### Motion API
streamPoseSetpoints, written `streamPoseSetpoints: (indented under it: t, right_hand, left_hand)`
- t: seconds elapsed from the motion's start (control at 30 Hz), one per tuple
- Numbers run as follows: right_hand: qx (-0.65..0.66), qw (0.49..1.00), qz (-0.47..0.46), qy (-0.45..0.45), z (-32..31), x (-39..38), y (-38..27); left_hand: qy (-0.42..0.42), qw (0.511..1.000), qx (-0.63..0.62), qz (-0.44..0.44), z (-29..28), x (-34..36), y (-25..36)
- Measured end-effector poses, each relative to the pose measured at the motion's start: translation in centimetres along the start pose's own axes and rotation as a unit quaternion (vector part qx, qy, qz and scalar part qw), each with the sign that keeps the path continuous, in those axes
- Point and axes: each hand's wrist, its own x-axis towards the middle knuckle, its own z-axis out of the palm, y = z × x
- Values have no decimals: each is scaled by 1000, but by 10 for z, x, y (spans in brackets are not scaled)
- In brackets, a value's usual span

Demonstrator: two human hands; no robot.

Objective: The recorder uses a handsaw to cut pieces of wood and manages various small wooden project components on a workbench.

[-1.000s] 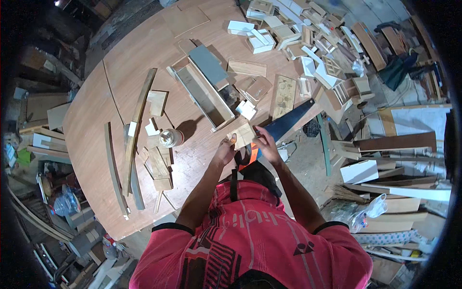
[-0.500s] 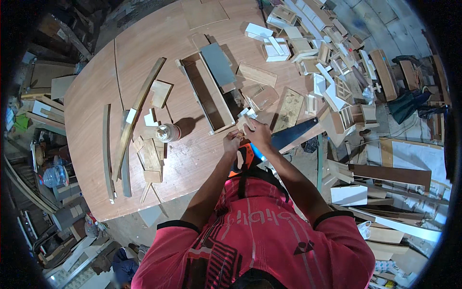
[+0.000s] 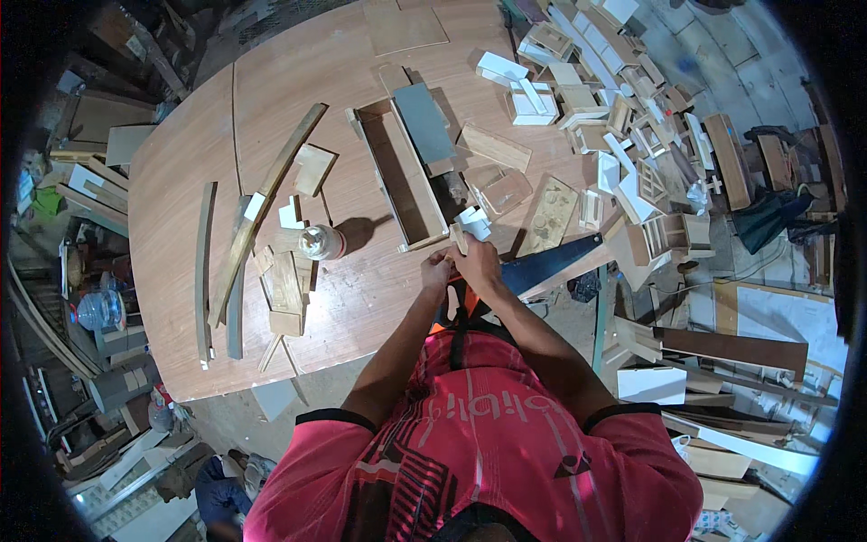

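My left hand and my right hand are closed on a small pale wood piece, mostly hidden by my fingers. Just below and behind them lies a handsaw with a dark blade and an orange handle, partly covered by my hands. Small white blocks sit just past my fingers. A long open wooden box lies beyond them, with a grey board alongside. A jar with a whitish top stands to the left of my hands.
The round-edged work table bears long wood strips and offcuts at left, flat boards at the back and several small wooden pieces at right. Scrap boards and a plastic bottle surround it.
The wood piece has turned from showing its broad face to being mostly covered, as my right hand moved left and over it. The whole view has shifted slightly.
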Motion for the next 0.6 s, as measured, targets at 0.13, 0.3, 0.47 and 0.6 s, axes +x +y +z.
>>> streamPoseSetpoints:
  t: [0.13, 0.3, 0.47, 0.6]
  right_hand:
    - [15, 999, -38, 23, -1, 4, -1]
    - [7, 1000, -29, 11, -5, 11, -4]
    - [-31, 999, -11, 5, -4, 12, -3]
    - [-20, 998, -15, 60, -10, 13, 9]
  left_hand:
    - [-26, 1000, 2, 5, -2, -5, 6]
    - [-91, 995, 37, 3, -4, -9, 11]
    - [-133, 990, 52, 19, -2, -8, 12]
    - [-158, 982, 95, -27, -4, -4, 15]
